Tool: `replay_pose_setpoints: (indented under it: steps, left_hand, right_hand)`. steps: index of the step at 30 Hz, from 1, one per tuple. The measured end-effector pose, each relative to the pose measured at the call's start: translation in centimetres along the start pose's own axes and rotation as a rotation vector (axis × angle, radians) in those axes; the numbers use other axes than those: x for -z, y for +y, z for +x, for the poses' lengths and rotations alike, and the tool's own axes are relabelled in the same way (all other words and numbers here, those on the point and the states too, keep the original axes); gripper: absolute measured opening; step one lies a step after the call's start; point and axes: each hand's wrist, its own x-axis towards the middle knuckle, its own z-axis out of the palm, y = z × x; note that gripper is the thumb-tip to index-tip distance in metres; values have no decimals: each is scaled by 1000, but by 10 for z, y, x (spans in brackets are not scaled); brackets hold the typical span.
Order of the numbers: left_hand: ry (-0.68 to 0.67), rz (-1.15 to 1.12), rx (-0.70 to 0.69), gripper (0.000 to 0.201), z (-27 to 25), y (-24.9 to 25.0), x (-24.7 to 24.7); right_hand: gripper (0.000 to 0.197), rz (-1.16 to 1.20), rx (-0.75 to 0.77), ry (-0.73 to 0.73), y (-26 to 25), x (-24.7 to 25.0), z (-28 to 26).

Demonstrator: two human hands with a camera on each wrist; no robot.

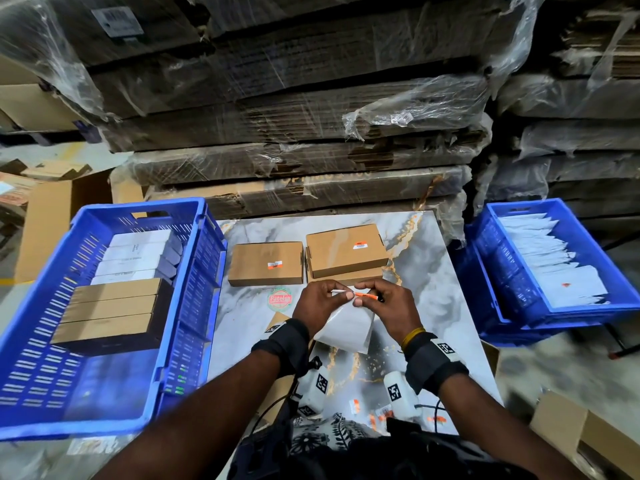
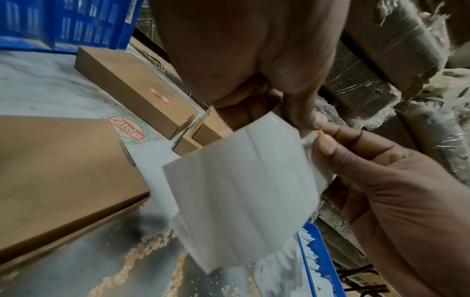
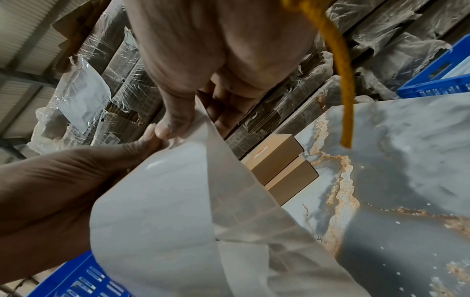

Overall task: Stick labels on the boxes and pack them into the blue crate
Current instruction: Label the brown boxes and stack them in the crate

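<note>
Over the marble table (image 1: pixel 419 271), my left hand (image 1: pixel 341 296) pinches the top edge of a white label backing sheet (image 1: pixel 346 329). Just to its right, my right hand (image 1: pixel 360 299) pinches an orange label (image 1: pixel 367 295) at that same edge. In the left wrist view the backing sheet (image 2: pixel 241 191) hangs down from both thumbs, with a bit of orange label (image 2: pixel 320 132) between them. Behind the hands lie a brown box (image 1: pixel 266 263) and a stacked brown box (image 1: pixel 346 249), each bearing an orange label. The blue crate (image 1: pixel 114 211) at left holds several white and brown boxes.
A second blue crate (image 1: pixel 588 315) at right holds white sheets. Wrapped stacks of flat cardboard (image 1: pixel 294 116) rise behind the table. Another brown box (image 2: pixel 63 170) lies under my left wrist. Loose orange labels (image 1: pixel 355 407) lie near the table's front edge.
</note>
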Motion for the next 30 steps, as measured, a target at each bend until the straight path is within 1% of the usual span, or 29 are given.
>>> replay_pose_setpoints:
  steps: [6, 11, 15, 19, 22, 26, 28, 30]
  left_hand:
    - [29, 53, -72, 6, -3, 0, -2]
    - [26, 69, -41, 6, -2, -3, -2]
    - [10, 97, -33, 4, -2, -3, -1]
    - [-7, 111, -33, 4, 0, -4, -3]
    - [-3, 58, -8, 6, 2, -8, -5]
    - [-3, -13, 50, 10, 2, -9, -7]
    - [-4, 4, 39, 9, 3, -10, -7]
    - [-13, 28, 20, 9, 3, -11, -7]
  right_hand:
    - [14, -23, -8, -12, 1, -2, -1]
    - [12, -54, 9, -23, 4, -1, -4]
    - [10, -66, 50, -33, 1, 0, -7]
    - [8, -104, 108, -6, 2, 1, -7]
    - [9, -131, 161, 41, 6, 3, -6]
    - [14, -160, 150, 24, 12, 6, -6]
    - [15, -147, 145, 33, 13, 7, -8]
    - [20, -125, 126, 29, 14, 8, -9]
